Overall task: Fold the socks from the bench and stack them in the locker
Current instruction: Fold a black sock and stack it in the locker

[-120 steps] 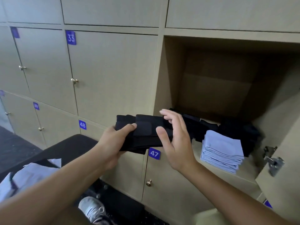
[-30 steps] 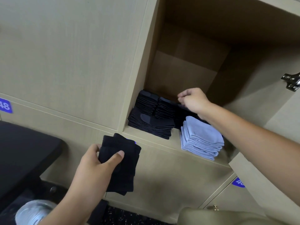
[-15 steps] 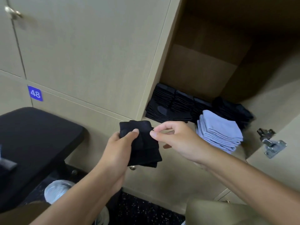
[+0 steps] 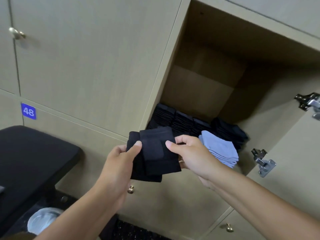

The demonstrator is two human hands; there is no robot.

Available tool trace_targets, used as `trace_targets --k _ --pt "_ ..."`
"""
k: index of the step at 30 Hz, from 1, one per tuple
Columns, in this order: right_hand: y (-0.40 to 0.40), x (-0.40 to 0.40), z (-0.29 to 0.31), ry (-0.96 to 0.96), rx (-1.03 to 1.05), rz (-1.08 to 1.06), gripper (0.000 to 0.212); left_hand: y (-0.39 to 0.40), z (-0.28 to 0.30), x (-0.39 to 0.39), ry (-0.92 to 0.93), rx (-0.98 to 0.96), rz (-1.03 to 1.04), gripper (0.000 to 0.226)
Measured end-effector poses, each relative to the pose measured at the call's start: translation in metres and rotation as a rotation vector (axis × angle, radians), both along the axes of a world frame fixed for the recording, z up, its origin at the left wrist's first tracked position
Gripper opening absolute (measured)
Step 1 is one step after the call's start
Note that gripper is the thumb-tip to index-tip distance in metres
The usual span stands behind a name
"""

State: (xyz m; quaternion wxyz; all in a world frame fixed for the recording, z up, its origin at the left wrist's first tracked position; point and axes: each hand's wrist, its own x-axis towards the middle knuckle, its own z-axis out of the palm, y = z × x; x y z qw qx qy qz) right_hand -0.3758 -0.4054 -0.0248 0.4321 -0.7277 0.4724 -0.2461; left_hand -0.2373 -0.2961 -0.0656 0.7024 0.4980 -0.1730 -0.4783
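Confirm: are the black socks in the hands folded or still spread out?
Folded. The black socks form a compact layered bundle, pinched by the left hand and right hand, outside the locker.

Folded black socks [image 4: 154, 153]: matt knit cloth, soft. Light blue sock stack [image 4: 220, 149]: matt cloth, fine weave. Locker [image 4: 199, 87] walls: pale wood-look laminate, smooth, low sheen. Hinges [image 4: 263, 163]: bright, glossy metal. Door knob [image 4: 130, 190]: polished brass-toned metal. Bench [image 4: 34, 153] top: black, matt padding.
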Motion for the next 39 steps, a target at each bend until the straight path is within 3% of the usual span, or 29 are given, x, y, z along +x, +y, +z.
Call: trace_targets --k 2,4,9,13,18,25,29,32,39 --pt "-0.005 -0.003 0.004 -0.003 -0.013 -0.016 0.039 -0.001 -0.005 0.002 -0.022 0.022 0.029 0.026" --pt "-0.011 -0.006 0.007 -0.029 -0.02 -0.019 0.047 0.0 -0.009 0.003 -0.045 0.031 0.045 0.022" --pt "-0.028 -0.013 0.021 -0.199 0.156 0.04 0.028 0.001 -0.018 0.008 -0.063 0.055 0.084 0.017" --pt "-0.028 -0.014 0.029 -0.193 0.267 0.231 0.035 0.001 -0.022 0.017 -0.056 0.058 0.131 0.014" --pt "-0.034 -0.004 0.017 -0.26 0.246 0.213 0.045 0.004 -0.025 0.025 -0.209 0.072 0.22 0.008" --pt "-0.04 -0.004 0.001 -0.356 0.121 0.264 0.025 0.001 -0.033 0.03 -0.371 0.119 0.265 0.002" --pt "-0.04 -0.002 -0.003 -0.191 -0.084 0.422 0.023 0.0 -0.035 0.027 -0.337 0.075 0.201 0.009" --pt "-0.035 0.007 -0.008 -0.026 -0.196 0.462 0.036 0.001 -0.036 0.02 -0.229 0.027 0.072 0.02" --pt "-0.033 0.025 -0.024 -0.022 -0.244 0.411 0.05 0.0 -0.042 0.009 -0.278 -0.01 -0.014 0.018"
